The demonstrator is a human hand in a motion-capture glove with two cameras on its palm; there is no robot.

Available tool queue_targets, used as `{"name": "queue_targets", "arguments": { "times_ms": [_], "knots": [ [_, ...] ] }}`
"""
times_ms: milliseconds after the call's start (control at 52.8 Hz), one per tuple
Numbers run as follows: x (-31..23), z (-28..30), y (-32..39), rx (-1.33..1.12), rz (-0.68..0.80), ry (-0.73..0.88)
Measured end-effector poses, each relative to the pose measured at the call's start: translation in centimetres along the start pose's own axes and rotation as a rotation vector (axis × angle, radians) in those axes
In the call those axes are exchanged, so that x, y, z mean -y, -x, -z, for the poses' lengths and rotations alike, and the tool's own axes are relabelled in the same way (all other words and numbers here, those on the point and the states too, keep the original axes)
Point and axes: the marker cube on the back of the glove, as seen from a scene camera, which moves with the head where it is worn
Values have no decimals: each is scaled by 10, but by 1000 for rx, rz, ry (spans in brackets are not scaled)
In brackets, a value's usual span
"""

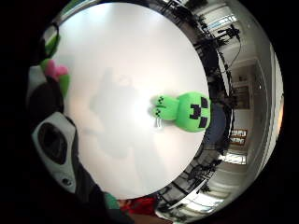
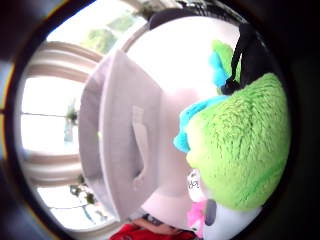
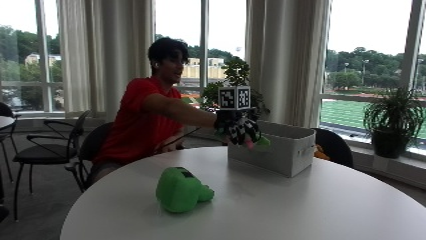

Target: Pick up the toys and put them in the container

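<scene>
My gloved right hand (image 3: 237,127) grips a fuzzy green plush toy (image 3: 258,143) with pink and blue parts, holding it in the air just in front of the white container (image 3: 283,152). In the thumb side palm view this toy (image 2: 240,150) fills the space close to the palm, with the container (image 2: 125,140) and its side handle right beside it. A green creeper plush (image 3: 181,190) lies on the round white table (image 3: 279,210), nearer the front edge and away from the hand. The little finger side palm view shows the creeper plush (image 1: 187,111) lying alone on the tabletop.
The container stands toward the table's far edge, in front of the window. Empty chairs (image 3: 46,150) stand to the left of the person, and a potted plant (image 3: 393,125) sits on the sill at the right.
</scene>
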Motion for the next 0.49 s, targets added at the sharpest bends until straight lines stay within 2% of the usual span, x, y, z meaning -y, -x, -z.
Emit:
{"name": "queue_targets", "arguments": {
  "times_ms": [133, 322, 492],
  "knots": [
    [-1, 43, 0, -2, 25, -9],
    [-15, 91, 51, 5, 54, -82],
    [-6, 137, 95, 20, 97, -142]
  ]
}}
